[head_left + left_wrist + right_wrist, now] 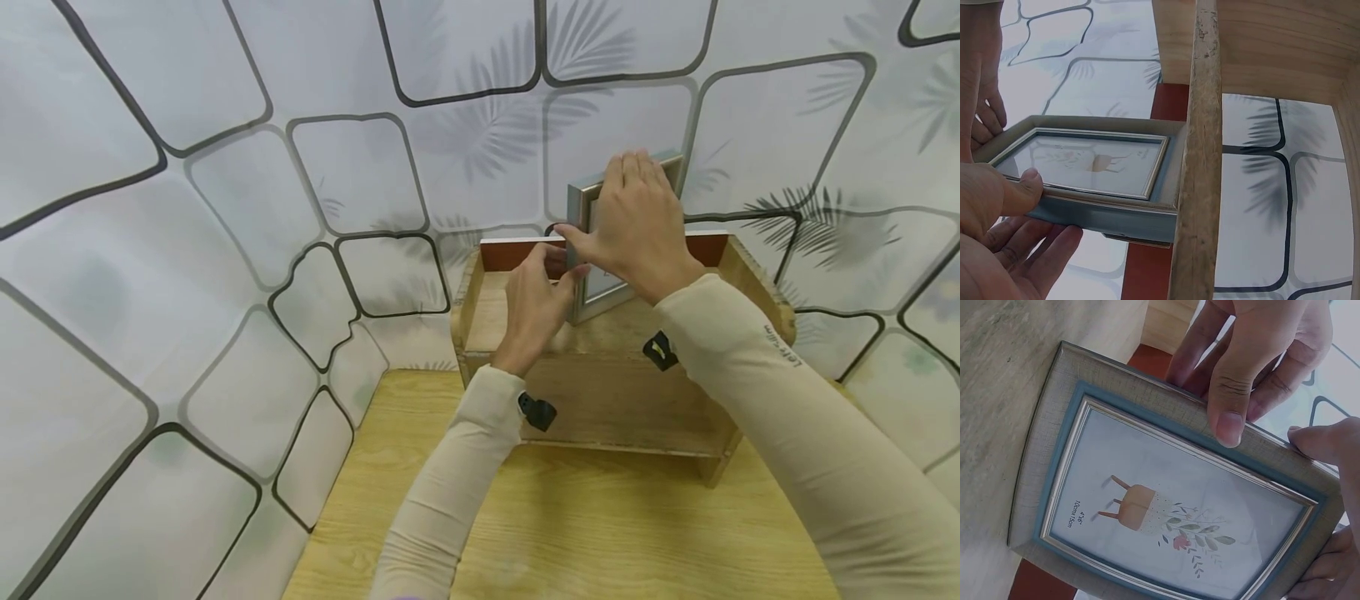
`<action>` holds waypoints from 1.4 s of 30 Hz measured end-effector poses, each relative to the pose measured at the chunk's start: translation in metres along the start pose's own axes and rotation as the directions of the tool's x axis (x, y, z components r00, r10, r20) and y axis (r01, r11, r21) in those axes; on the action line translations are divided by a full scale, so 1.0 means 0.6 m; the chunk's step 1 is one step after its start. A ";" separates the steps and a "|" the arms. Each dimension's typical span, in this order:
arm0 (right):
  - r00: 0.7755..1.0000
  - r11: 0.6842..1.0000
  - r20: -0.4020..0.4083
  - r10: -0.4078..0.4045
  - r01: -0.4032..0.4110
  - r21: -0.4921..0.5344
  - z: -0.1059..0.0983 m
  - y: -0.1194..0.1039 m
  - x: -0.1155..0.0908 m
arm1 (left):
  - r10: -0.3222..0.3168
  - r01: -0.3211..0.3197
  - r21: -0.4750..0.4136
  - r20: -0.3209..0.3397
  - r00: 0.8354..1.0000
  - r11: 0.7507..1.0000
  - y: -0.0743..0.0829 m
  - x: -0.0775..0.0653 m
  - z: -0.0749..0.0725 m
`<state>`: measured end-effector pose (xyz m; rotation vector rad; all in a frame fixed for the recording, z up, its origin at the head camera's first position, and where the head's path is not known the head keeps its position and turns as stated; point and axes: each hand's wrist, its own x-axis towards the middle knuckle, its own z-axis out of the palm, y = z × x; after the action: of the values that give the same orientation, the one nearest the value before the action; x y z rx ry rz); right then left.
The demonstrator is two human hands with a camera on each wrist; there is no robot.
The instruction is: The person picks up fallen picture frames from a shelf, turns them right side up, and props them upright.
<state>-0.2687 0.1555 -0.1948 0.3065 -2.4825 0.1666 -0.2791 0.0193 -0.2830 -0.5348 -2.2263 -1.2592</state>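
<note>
A picture frame [592, 304] with a silver-grey border and blue sides stands upright on the top of a small wooden shelf [622, 400]. Its print of a small flower pot on legs shows in the right wrist view, behind the clear pane [1166, 506]. My left hand [534, 304] pinches the frame's left edge, thumb [1229, 422] on the front border and fingers at the side. From above, my right hand [641, 221] grips the frame, its fingers over the top edge and its thumb [1322, 442] along the left side. My right hand covers much of the front in the head view.
The shelf has raised side boards [757, 287] and a red strip [502, 254] along its back. It stands on a wood-grain table [600, 525], close to patterned wall covering [480, 158] behind and at the left [187, 350]. Black straps [538, 412] are worn at both wrists.
</note>
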 end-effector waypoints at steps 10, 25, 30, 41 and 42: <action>1.000 1.000 0.029 0.004 -0.004 -0.009 -0.001 0.001 0.001 | 0.010 -0.010 0.000 -0.009 1.000 1.000 -0.001 -0.003 0.002; 0.995 0.999 0.097 0.003 -0.008 0.047 -0.011 0.005 0.006 | 0.004 0.000 -0.110 0.041 0.999 0.994 -0.010 -0.002 0.001; 0.997 0.998 0.079 0.003 -0.008 0.069 -0.012 0.006 0.006 | 0.017 -0.014 -0.095 0.027 0.999 0.995 -0.005 -0.002 0.002; 0.991 0.997 0.129 -0.026 0.017 0.071 -0.016 0.015 0.005 | 0.030 -0.030 -0.030 0.008 1.000 0.999 0.004 -0.004 0.007; 0.990 0.997 0.137 -0.030 0.020 0.072 -0.017 0.016 0.005 | 0.031 -0.031 -0.029 0.007 0.999 0.999 0.005 -0.005 0.008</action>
<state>-0.2677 0.1663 -0.1857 0.3907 -2.6120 0.2296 -0.2763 0.0248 -0.2850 -0.5833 -2.2003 -1.2773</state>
